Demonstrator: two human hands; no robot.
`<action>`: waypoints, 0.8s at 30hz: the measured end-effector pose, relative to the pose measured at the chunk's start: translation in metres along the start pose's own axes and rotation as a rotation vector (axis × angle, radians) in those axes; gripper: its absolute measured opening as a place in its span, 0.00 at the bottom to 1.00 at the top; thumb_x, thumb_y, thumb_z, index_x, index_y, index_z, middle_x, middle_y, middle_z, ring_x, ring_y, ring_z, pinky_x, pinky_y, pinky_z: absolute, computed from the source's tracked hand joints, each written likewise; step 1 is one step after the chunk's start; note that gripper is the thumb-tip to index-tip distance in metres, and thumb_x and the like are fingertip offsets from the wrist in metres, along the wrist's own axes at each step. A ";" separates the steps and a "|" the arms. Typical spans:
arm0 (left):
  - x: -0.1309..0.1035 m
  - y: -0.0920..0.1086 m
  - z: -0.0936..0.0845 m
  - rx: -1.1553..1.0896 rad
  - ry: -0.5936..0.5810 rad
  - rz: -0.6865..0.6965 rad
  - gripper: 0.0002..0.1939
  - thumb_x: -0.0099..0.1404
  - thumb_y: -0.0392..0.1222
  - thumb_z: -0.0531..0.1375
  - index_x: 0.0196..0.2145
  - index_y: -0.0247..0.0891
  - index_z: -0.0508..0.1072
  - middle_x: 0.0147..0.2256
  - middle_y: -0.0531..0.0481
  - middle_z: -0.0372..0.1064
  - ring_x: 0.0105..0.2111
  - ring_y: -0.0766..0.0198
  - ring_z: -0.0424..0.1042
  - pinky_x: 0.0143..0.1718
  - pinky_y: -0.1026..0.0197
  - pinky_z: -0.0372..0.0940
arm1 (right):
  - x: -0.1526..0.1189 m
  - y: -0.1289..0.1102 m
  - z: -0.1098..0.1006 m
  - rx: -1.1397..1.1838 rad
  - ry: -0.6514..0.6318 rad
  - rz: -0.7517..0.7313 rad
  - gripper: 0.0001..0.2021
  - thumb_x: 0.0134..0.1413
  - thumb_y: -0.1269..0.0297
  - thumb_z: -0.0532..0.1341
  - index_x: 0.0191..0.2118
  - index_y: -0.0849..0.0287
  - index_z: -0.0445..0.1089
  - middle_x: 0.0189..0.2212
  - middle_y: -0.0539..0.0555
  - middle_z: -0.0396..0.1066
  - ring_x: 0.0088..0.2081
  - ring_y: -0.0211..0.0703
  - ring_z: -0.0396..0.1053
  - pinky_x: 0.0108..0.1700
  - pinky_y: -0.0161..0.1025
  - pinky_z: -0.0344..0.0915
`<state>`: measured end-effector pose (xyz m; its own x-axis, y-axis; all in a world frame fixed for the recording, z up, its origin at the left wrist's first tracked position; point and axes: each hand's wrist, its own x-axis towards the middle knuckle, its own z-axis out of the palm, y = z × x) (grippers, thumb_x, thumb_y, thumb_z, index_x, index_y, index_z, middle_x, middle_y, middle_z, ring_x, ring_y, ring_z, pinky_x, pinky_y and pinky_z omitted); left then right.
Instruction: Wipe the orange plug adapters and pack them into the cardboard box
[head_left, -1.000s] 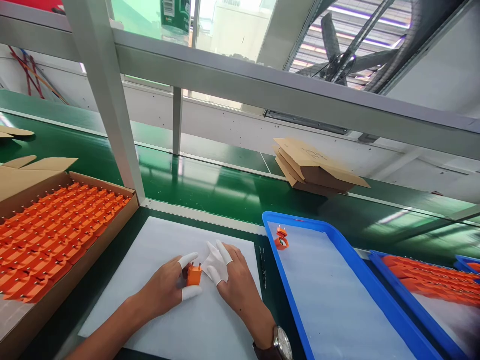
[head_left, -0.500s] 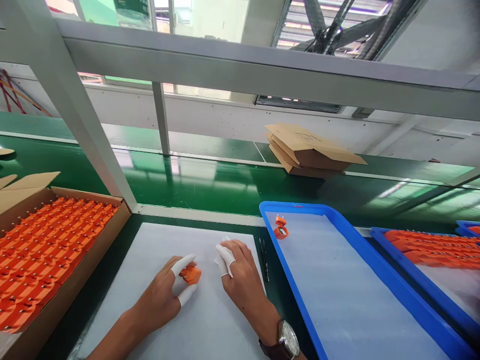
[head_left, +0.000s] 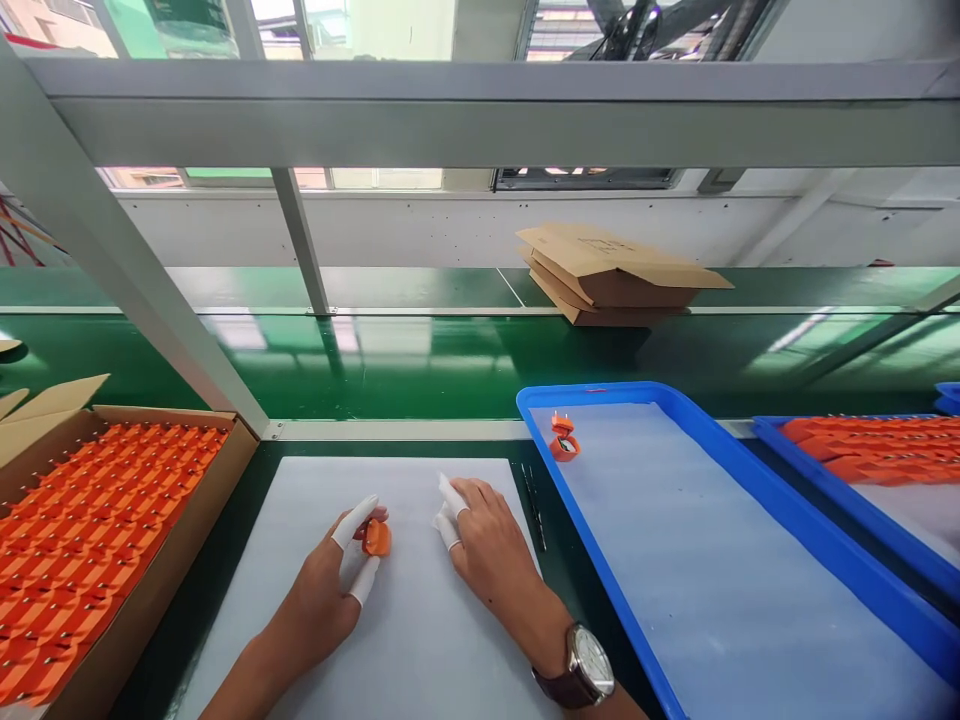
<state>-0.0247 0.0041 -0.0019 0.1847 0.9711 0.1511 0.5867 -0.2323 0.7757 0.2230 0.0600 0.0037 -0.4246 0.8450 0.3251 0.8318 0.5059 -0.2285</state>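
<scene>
My left hand (head_left: 330,575), with white finger cots on thumb and forefinger, pinches a small orange plug housing (head_left: 377,538) above the white work sheet (head_left: 405,640). My right hand (head_left: 491,540) is a short way to the right, its fingers bent and drawn together. White covers its fingertips; whether a white wipe is pinched among the cots I cannot make out. Beside that hand lies a thin dark tweezer-like tool (head_left: 533,508). Two orange plug pieces (head_left: 564,440), one with prongs upward, sit in the far left corner of the blue tray (head_left: 600,580).
On the left stands an open cardboard box (head_left: 161,535) packed with rows of orange plug parts (head_left: 112,530). Another blue tray (head_left: 885,520) at right holds more orange parts (head_left: 892,447). Flattened cartons (head_left: 615,275) lie on the green bench (head_left: 420,365) behind a metal frame bar (head_left: 480,130).
The head view has levelled and shifted slightly. In my left hand the orange housing has turned and shows a different face. My right hand stays near its place, its fingertips slightly shifted.
</scene>
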 end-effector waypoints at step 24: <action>0.013 0.002 -0.022 -0.455 0.375 -0.352 0.16 0.67 0.53 0.62 0.41 0.39 0.81 0.44 0.44 0.79 0.48 0.51 0.76 0.50 0.52 0.70 | 0.001 0.001 -0.003 0.064 0.229 -0.100 0.20 0.46 0.85 0.55 0.42 0.63 0.76 0.51 0.64 0.72 0.55 0.60 0.66 0.55 0.59 0.71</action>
<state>-0.0385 0.0176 0.0148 -0.2896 0.9570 -0.0189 0.1573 0.0670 0.9853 0.2243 0.0608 0.0070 -0.4055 0.7326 0.5467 0.7624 0.6010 -0.2400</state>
